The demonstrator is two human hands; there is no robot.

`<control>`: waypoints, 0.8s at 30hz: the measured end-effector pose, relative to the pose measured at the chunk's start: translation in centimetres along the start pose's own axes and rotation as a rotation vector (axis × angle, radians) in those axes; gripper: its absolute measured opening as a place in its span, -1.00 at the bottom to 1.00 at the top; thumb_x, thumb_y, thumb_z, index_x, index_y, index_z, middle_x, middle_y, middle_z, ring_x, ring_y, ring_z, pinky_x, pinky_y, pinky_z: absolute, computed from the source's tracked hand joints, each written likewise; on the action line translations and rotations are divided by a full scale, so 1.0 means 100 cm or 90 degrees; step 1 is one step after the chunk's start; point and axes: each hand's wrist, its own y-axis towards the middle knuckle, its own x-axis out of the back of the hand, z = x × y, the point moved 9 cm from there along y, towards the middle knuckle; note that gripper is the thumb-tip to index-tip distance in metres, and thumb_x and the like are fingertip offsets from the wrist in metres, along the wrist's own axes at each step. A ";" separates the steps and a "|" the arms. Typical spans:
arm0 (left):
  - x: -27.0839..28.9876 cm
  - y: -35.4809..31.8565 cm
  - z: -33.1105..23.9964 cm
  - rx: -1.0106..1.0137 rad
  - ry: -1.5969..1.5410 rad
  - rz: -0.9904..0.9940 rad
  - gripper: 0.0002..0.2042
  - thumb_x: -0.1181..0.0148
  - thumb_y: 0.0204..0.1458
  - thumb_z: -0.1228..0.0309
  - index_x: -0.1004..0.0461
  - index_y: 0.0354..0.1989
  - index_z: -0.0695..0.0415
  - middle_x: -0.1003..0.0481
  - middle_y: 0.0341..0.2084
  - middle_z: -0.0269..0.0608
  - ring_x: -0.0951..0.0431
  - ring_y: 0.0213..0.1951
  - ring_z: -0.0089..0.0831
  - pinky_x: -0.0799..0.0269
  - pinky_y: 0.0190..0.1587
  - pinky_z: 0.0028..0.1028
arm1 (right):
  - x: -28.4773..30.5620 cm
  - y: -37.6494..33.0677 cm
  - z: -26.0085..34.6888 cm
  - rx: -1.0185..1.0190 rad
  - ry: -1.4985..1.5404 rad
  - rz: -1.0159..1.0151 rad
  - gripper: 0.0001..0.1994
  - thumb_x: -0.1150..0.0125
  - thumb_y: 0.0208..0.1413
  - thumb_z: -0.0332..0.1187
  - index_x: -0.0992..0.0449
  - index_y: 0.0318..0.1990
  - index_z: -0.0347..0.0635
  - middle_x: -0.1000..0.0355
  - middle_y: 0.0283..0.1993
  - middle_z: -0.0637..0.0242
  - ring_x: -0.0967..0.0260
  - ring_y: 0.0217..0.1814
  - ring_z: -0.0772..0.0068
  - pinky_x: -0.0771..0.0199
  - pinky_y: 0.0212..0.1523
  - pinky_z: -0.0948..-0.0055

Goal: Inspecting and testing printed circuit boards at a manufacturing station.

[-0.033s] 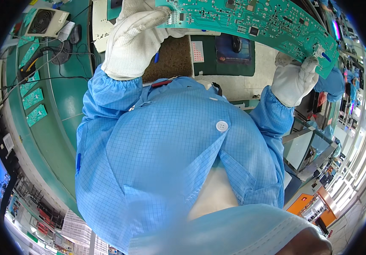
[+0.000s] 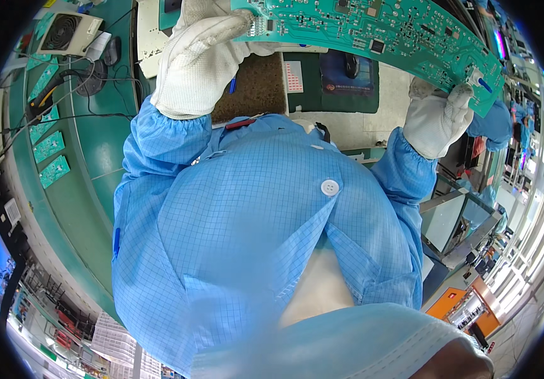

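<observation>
Nothing has shifted: the gloved left hand and right hand still grip the long green circuit board by opposite ends. It looks light, stiff and fragile, best held by its edges.

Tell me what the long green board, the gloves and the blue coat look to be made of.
Long green board: rigid laminate with a glossy green coating, studded with small dark chips and silvery solder points. Gloves on the left hand and right hand: white knit fabric, going by the ribbed weave. Blue coat: thin woven cloth with a fine grid pattern and a white button, probably plastic.
</observation>
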 end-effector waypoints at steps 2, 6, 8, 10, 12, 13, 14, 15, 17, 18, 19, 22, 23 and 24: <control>-0.001 0.001 0.001 0.000 0.014 0.007 -0.73 0.02 0.29 0.39 -0.52 -0.01 0.30 -0.50 0.05 -0.04 -0.51 0.11 -0.05 -0.43 0.16 0.18 | 0.003 0.001 -0.001 0.011 0.012 0.015 -0.52 -0.35 0.17 -0.06 -0.43 0.06 -0.22 -0.53 -0.06 0.25 -0.49 -0.16 0.42 -0.53 -0.16 0.38; -0.002 -0.001 0.000 -0.014 0.015 -0.013 -0.73 0.02 0.30 0.38 -0.52 -0.03 0.31 -0.50 0.04 -0.05 -0.52 0.10 -0.08 -0.43 0.18 0.16 | 0.015 0.004 -0.010 0.003 0.063 -0.012 -0.56 -0.24 0.26 -0.14 -0.45 0.14 -0.27 -0.49 0.09 0.21 -0.47 0.01 0.31 -0.57 -0.10 0.30; 0.003 -0.002 0.002 -0.008 0.014 -0.041 -0.72 0.02 0.30 0.38 -0.51 -0.02 0.32 -0.49 0.05 -0.05 -0.52 0.10 -0.09 -0.42 0.19 0.15 | 0.019 0.003 -0.013 0.001 0.062 -0.018 -0.56 -0.26 0.25 -0.14 -0.46 0.14 -0.26 -0.49 0.09 0.22 -0.47 -0.02 0.33 -0.56 -0.11 0.33; 0.014 -0.005 0.003 0.000 0.037 -0.106 -0.72 0.02 0.30 0.38 -0.50 0.00 0.33 -0.47 0.07 -0.04 -0.51 0.11 -0.11 -0.41 0.20 0.16 | 0.022 0.003 -0.013 0.008 0.052 -0.035 -0.55 -0.27 0.24 -0.13 -0.46 0.13 -0.26 -0.49 0.07 0.22 -0.47 -0.04 0.34 -0.56 -0.13 0.34; 0.014 -0.006 0.000 -0.027 0.065 -0.093 -0.71 0.02 0.31 0.38 -0.48 0.01 0.34 -0.45 0.09 -0.05 -0.49 0.14 -0.10 -0.40 0.21 0.17 | 0.021 0.003 -0.012 0.001 0.069 -0.027 -0.57 -0.30 0.22 -0.16 -0.45 0.11 -0.24 -0.50 0.05 0.21 -0.48 -0.05 0.36 -0.56 -0.13 0.37; 0.015 -0.006 -0.001 -0.040 0.079 -0.087 -0.71 0.02 0.31 0.38 -0.48 0.02 0.34 -0.44 0.10 -0.05 -0.47 0.15 -0.10 -0.40 0.21 0.17 | 0.019 0.002 -0.013 -0.010 0.090 -0.012 -0.58 -0.33 0.20 -0.19 -0.44 0.10 -0.22 -0.51 0.04 0.21 -0.49 -0.06 0.39 -0.56 -0.13 0.40; 0.014 -0.007 -0.001 -0.046 0.089 -0.077 -0.71 0.02 0.31 0.38 -0.48 0.02 0.35 -0.44 0.10 -0.05 -0.46 0.16 -0.10 -0.40 0.21 0.16 | 0.017 0.001 -0.013 -0.021 0.118 0.005 -0.59 -0.35 0.19 -0.21 -0.43 0.09 -0.20 -0.53 0.03 0.21 -0.51 -0.06 0.42 -0.56 -0.13 0.43; 0.014 -0.007 0.000 -0.052 0.099 -0.066 -0.71 0.02 0.31 0.38 -0.48 0.02 0.35 -0.43 0.11 -0.05 -0.45 0.17 -0.09 -0.39 0.22 0.16 | 0.016 0.001 -0.011 -0.011 0.093 0.007 -0.60 -0.33 0.20 -0.22 -0.43 0.09 -0.20 -0.52 0.03 0.21 -0.51 -0.06 0.43 -0.56 -0.13 0.43; 0.013 -0.006 0.001 -0.058 0.107 -0.045 -0.71 0.02 0.30 0.38 -0.47 0.02 0.35 -0.43 0.11 -0.05 -0.43 0.19 -0.08 -0.38 0.23 0.15 | 0.016 0.000 -0.009 -0.003 0.053 -0.004 -0.62 -0.30 0.24 -0.22 -0.43 0.10 -0.20 -0.52 0.03 0.21 -0.50 -0.06 0.45 -0.56 -0.13 0.44; 0.013 -0.004 0.002 -0.057 0.104 -0.034 -0.71 0.02 0.30 0.38 -0.47 0.02 0.35 -0.43 0.11 -0.05 -0.42 0.19 -0.07 -0.37 0.24 0.15 | 0.014 -0.001 -0.009 0.000 0.071 0.010 -0.63 -0.28 0.25 -0.22 -0.42 0.09 -0.21 -0.52 0.04 0.21 -0.50 -0.06 0.46 -0.55 -0.12 0.45; 0.012 -0.002 0.002 -0.056 0.101 -0.023 -0.71 0.02 0.30 0.39 -0.47 0.03 0.35 -0.42 0.12 -0.05 -0.41 0.20 -0.06 -0.36 0.25 0.15 | 0.014 -0.001 -0.010 -0.007 0.084 0.006 -0.64 -0.26 0.26 -0.22 -0.42 0.09 -0.22 -0.52 0.04 0.21 -0.50 -0.05 0.47 -0.55 -0.11 0.46; 0.016 -0.004 0.002 -0.063 0.093 -0.053 -0.71 0.02 0.29 0.40 -0.48 0.03 0.35 -0.42 0.13 -0.05 -0.41 0.20 -0.04 -0.32 0.28 0.16 | 0.012 0.000 -0.011 -0.008 0.084 0.018 -0.65 -0.25 0.27 -0.21 -0.43 0.07 -0.24 -0.51 0.05 0.21 -0.50 -0.05 0.48 -0.54 -0.10 0.47; 0.016 -0.005 0.002 -0.062 0.102 -0.051 -0.71 0.02 0.29 0.41 -0.48 0.03 0.34 -0.41 0.13 -0.06 -0.40 0.20 -0.04 -0.31 0.28 0.16 | 0.012 0.001 -0.010 -0.004 0.084 0.021 -0.65 -0.25 0.27 -0.21 -0.43 0.07 -0.24 -0.51 0.05 0.22 -0.50 -0.05 0.48 -0.53 -0.09 0.47; 0.015 -0.005 0.002 -0.062 0.112 -0.049 -0.72 0.02 0.29 0.41 -0.49 0.02 0.34 -0.41 0.14 -0.06 -0.40 0.21 -0.04 -0.31 0.29 0.16 | 0.011 0.002 -0.011 -0.005 0.083 0.026 -0.65 -0.25 0.27 -0.20 -0.44 0.05 -0.25 -0.51 0.03 0.23 -0.50 -0.06 0.48 -0.53 -0.10 0.48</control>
